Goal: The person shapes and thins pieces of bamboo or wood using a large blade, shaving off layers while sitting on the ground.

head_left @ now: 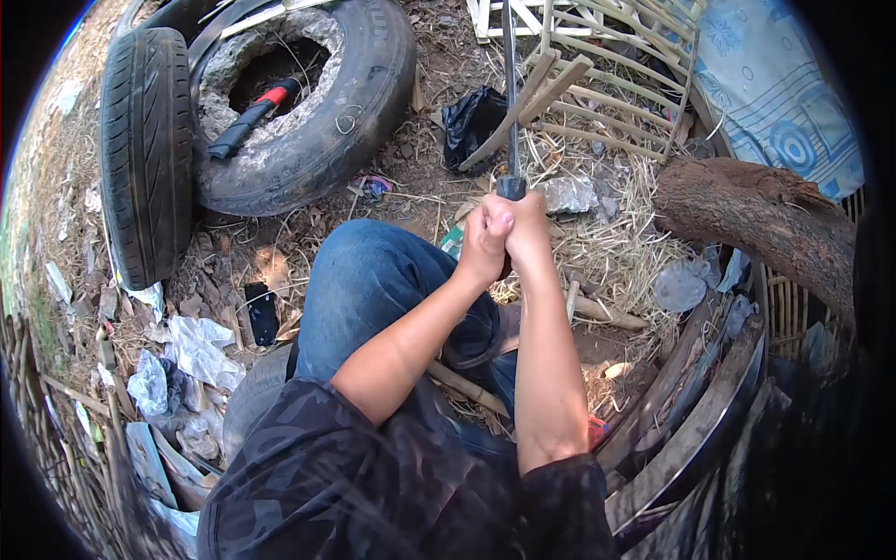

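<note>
A long-bladed knife (512, 103) points away from me, its narrow metal blade seen nearly edge-on. My right hand (531, 227) is closed round its dark handle (511, 188). Pressed against the right hand, my left hand (483, 245) is closed over the same grip; most of the handle is hidden by the fingers. Beyond the hands, split bamboo pieces (553, 91) stand beside the blade; whether it touches them I cannot tell. A black plastic bag (469, 129) lies left of the blade. My bent knee in blue jeans (369, 280) is below the left hand.
At the far left, a worn tyre (147, 159) stands by a concrete-filled tyre (373, 112), with a black-and-red cylindrical object (254, 119) on it. A slatted bamboo frame (621, 84), a thick log (756, 219) and blue patterned cloth (779, 84) occupy the right. Plastic scraps (201, 350) litter the ground.
</note>
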Available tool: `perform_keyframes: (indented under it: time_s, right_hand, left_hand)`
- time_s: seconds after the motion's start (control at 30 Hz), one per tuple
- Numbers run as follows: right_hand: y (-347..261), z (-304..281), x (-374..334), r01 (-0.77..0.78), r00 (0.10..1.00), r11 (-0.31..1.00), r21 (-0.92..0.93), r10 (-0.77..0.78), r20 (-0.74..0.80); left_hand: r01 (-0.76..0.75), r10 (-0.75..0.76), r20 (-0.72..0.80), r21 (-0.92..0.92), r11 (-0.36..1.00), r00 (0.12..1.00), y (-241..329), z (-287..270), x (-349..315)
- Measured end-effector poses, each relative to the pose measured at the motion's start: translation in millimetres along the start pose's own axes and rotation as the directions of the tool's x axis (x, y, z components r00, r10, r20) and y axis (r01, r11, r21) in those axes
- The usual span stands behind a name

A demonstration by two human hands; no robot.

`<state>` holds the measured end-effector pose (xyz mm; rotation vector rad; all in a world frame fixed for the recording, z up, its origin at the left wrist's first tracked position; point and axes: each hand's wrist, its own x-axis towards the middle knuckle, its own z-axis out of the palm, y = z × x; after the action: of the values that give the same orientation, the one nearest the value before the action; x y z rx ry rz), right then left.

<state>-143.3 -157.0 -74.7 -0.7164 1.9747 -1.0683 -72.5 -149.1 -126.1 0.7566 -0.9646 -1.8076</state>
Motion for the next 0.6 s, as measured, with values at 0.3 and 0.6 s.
perform_keyframes:
  time_s: [0.3,0.6]
  right_hand:
    - [4.3,-15.5,-19.7,-0.004,0.999,0.99,0.144,0.009,-0.033]
    - [-66.6,-111.9,-94.6,-0.023,0.985,0.985,0.171,0.052,-0.164]
  left_hand:
    - [0.036,-0.036,0.044,-0.001,0.999,0.998,-3.7,14.5,-17.8]
    - [0.01,-0.041,0.328,0.096,0.995,0.944,75.4,104.8,-52.6]
